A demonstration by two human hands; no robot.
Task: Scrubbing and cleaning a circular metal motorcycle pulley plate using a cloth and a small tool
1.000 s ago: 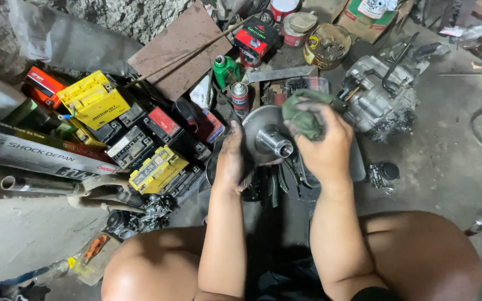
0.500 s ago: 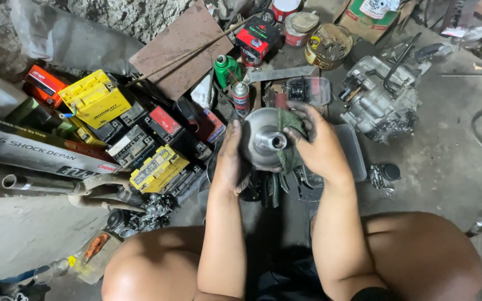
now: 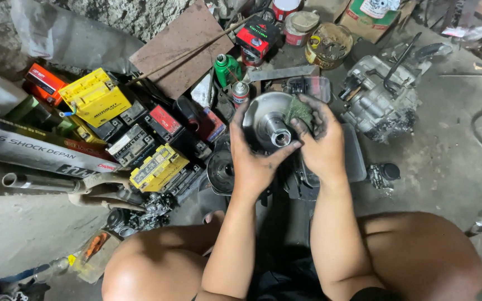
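Observation:
My left hand (image 3: 252, 159) grips the near left rim of a round grey metal pulley disc (image 3: 267, 113) with a short hub tube at its middle. My right hand (image 3: 322, 142) presses a green scouring pad (image 3: 298, 111) against the disc's right face. Both hands are smeared with black grease. The disc is held tilted above the floor, in front of my bare knees.
Several yellow and black batteries (image 3: 99, 103) lie piled at the left, beside a metal pipe (image 3: 46, 183). A grey engine block (image 3: 379, 100) sits at the right. Spray cans (image 3: 240, 93), tins (image 3: 326, 45) and a brown board (image 3: 182, 47) lie beyond the disc.
The right hand has slid the green pad over the disc's face from its right edge toward the hub. The left hand has kept its grip on the rim.

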